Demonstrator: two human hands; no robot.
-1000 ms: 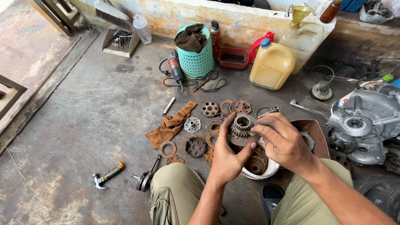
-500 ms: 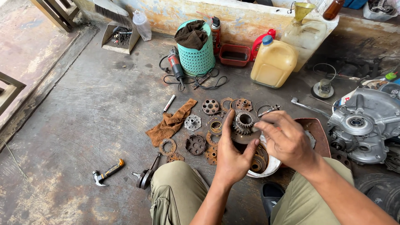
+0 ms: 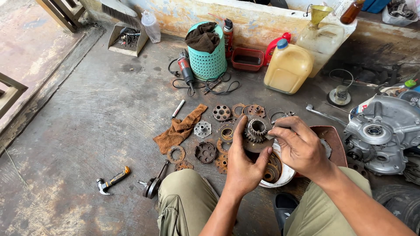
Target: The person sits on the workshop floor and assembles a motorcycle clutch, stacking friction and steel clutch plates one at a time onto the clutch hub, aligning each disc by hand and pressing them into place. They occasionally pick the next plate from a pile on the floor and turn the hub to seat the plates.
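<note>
On the concrete floor (image 3: 87,131), an engine case (image 3: 385,133) sits at right and a yellow jug (image 3: 288,68) stands by the wall. Left hand (image 3: 243,164) cups a rusty gear assembly (image 3: 254,133) from below, above a white bowl (image 3: 284,177). Right hand (image 3: 302,146) pinches at the gear's edge. Loose rusty plates (image 3: 205,152) lie just left.
</note>
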